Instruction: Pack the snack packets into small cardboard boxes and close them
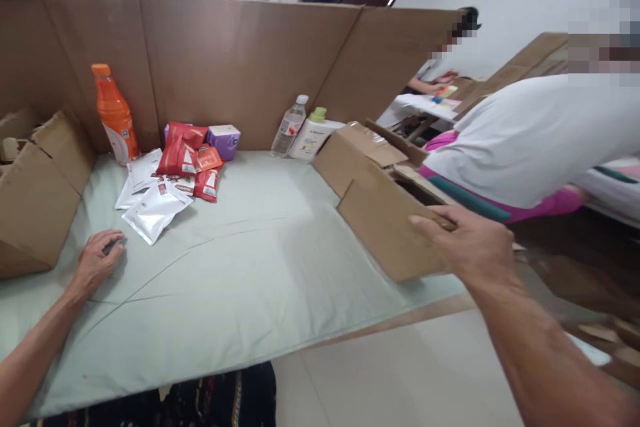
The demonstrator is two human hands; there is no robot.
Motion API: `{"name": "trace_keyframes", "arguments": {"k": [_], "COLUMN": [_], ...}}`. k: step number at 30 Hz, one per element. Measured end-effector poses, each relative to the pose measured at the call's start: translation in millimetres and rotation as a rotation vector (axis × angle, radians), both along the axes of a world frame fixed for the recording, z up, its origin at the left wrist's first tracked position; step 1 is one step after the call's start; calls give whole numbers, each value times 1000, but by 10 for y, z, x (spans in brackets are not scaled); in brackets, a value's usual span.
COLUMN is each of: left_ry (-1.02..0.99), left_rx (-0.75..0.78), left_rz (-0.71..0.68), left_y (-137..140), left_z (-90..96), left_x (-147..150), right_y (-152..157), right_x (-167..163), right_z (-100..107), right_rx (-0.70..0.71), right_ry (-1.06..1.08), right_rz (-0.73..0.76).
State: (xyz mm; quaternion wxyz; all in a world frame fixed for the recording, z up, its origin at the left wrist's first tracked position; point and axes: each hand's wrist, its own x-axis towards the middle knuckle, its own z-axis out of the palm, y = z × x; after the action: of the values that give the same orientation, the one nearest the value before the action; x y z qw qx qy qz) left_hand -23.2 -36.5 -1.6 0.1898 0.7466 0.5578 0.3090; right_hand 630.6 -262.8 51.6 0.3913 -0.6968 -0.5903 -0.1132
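My right hand grips the near top edge of an open cardboard box at the table's right side, thumb outside and fingers over the rim. On the left, my left hand rests on the pale green cloth with fingers slightly apart and nothing in them. Closest to it lie white sachets. Behind them are red packets and a purple box. An orange bottle leans at the back left. A clear bottle and a white bottle with a green cap stand tilted near the right box.
Another cardboard box stands at the left edge. A tall cardboard panel closes off the table's back. A person in a white shirt is just beyond the right box; another person's hand shows farther back.
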Motion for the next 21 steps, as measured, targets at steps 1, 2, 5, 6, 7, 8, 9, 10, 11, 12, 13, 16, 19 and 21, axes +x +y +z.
{"name": "trace_keyframes", "arguments": {"k": [1,2,5,6,7,8,9,10,11,12,13,16,19,21], "left_ry": [-9,-17,-43,-52,-62,-73,-85,-96,-106,-116,-124,-145,-157,-166], "left_rx": [-11,-25,-74,-93,-114,-135,-158,-181,-202,-220,-236,-251,-224,-225], "left_rz": [3,4,-1,-5,-10,-16,-22,-29,-37,-45,-54,-141,-360,-500], "left_y": [-10,-24,-99,-137,-180,-227,-279,-334,-389,-446,-501,-659,-782,-827], "left_z": [2,6,24,29,33,38,43,49,58,70,86,153,217,234], "left_x": [1,1,12,19,28,38,48,58,68,79,91,142,234,324], "right_y": [31,65,170,202,230,253,269,277,276,269,255,191,126,94], "right_x": [-156,-338,-953,-1156,-1350,-1530,-1696,-1845,-1979,-2097,-2200,-2435,-2589,-2656], "right_z": [8,20,90,126,167,211,258,308,359,411,463,600,690,721], "right_rx": [35,59,39,28,27,30,34,34,27,14,-2,-54,-96,-119], "right_ry": [5,17,67,69,63,50,34,19,6,0,1,26,56,70], "right_rz": [-67,-151,-110,-57,-3,59,129,200,270,332,385,516,645,717]}}
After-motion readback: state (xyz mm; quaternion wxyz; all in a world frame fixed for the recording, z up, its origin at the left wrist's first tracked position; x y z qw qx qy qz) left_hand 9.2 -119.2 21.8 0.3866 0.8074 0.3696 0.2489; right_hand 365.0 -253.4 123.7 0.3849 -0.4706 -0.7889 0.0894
